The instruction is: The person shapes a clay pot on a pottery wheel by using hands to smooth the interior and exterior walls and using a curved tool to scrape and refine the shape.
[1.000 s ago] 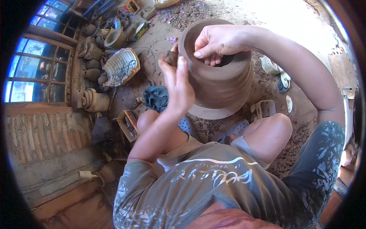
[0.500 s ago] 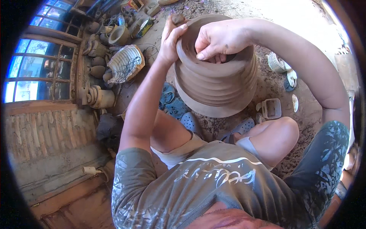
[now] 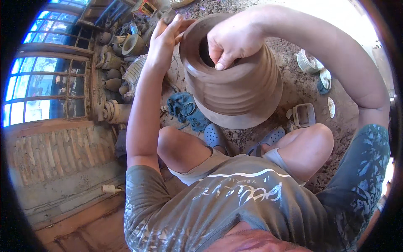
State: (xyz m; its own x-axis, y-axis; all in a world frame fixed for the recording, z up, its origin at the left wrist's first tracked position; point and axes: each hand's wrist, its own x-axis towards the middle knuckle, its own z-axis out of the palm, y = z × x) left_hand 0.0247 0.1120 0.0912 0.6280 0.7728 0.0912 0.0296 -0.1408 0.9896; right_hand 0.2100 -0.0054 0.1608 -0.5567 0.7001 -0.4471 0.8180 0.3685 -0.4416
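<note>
A large ridged brown clay pot (image 3: 239, 94) stands on the ground in front of me, its round mouth facing up. My right hand (image 3: 235, 42) reaches over it from the right, fist curled into the mouth and thumb by the inner edge of the rim. The other right fingers are hidden inside, so whatever they grip does not show. At the rim's far left is my left hand (image 3: 166, 38), raised, with a small round brown lump (image 3: 168, 16) at its fingers.
A crumpled blue cloth (image 3: 187, 110) lies left of the pot. To the right are a clear plastic tub (image 3: 304, 114) and a whitish container (image 3: 307, 61). Several clay pots (image 3: 133, 44) sit along the windowed wall at left. My clog-shod feet (image 3: 214, 136) flank the pot's near side.
My left hand has shifted left with the lump, out past the rim. The right hand remains in the mouth with fewer fingers showing. The view has tilted slightly, and the pot appears farther left.
</note>
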